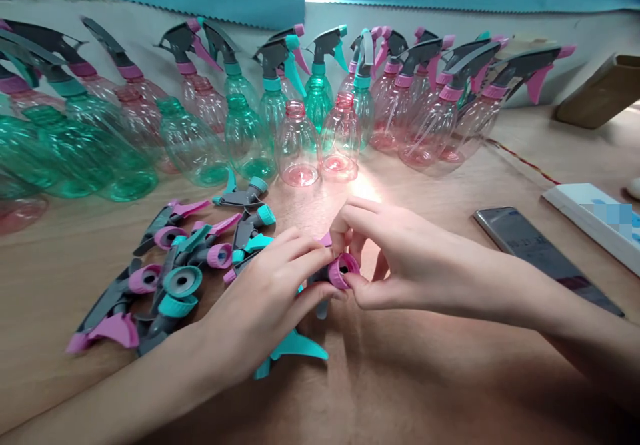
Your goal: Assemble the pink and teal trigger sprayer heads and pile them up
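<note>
Both hands meet over the middle of the wooden table (430,378). My left hand (265,298) is closed round the grey body of a spray trigger head (336,273) with a pink screw cap. My right hand (395,258) pinches the pink cap's rim from the right side. A teal trigger lever (295,348) lies on the table under my left wrist. A heap of loose spray heads (185,265), grey with pink or teal caps, lies just left of my hands.
Rows of green and pink plastic spray bottles (300,131) stand along the back, some capped, two pink ones (340,138) open. A phone (530,245) and a white box (595,221) lie at the right. A brown box (600,91) sits far right.
</note>
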A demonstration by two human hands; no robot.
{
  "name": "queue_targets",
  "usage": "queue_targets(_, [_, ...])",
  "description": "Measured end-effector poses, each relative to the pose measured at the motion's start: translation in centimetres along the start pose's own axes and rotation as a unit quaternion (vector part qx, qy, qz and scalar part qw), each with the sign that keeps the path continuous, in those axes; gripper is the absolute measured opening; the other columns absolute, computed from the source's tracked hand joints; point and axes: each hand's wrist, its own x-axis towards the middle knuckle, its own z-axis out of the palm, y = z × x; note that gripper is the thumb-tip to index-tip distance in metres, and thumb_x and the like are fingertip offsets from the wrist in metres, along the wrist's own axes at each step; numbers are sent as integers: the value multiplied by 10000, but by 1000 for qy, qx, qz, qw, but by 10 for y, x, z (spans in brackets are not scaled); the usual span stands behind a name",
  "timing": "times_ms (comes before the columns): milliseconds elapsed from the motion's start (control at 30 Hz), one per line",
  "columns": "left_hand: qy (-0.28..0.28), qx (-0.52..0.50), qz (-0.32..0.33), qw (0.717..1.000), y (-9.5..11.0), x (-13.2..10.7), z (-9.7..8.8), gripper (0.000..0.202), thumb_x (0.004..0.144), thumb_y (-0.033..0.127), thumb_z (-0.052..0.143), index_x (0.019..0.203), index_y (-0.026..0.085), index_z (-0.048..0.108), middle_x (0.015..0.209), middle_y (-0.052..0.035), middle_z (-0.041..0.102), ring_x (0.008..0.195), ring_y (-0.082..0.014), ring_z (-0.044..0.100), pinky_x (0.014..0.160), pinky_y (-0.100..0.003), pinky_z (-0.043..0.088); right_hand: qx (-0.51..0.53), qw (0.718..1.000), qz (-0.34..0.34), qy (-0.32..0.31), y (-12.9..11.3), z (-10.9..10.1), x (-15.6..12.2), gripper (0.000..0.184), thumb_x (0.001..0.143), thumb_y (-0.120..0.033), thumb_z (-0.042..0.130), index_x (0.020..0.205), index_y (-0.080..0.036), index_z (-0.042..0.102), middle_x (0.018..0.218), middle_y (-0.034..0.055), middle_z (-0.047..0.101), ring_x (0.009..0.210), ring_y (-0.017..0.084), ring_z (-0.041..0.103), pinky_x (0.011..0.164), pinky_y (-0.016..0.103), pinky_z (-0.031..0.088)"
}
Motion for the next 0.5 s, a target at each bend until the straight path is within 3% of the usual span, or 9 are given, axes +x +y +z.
queue_targets(200, [-37,0,-36,999,1,-1,2,77,893,118,539,943,172,563,915,-8,560,883,-161,494,758,-257,423,-32,999,2,-2,-3,4,-1,148,800,-188,576,819,-189,429,855,-13,463,707,99,458,585,236,379])
queue_targets(367, [-10,16,-44,999,1,-3,1,195,904,125,522,1088,191,524,995,0,559,929,-158,496,789,-261,417,-114,990,-4,86,-11,13,-3,154,726,-79,508,812,-173,421,818,-15,425,649,91,404,539,244,329])
queue_targets(500, [14,26,-32,999,2,-3,-1,179,925,140,493,1099,174,522,988,-3,567,920,-149,500,805,-249,419,-157,975,-4,159,-17,20,-6,152,700,-70,495,820,-155,457,754,-25,408,602,89,376,522,252,300])
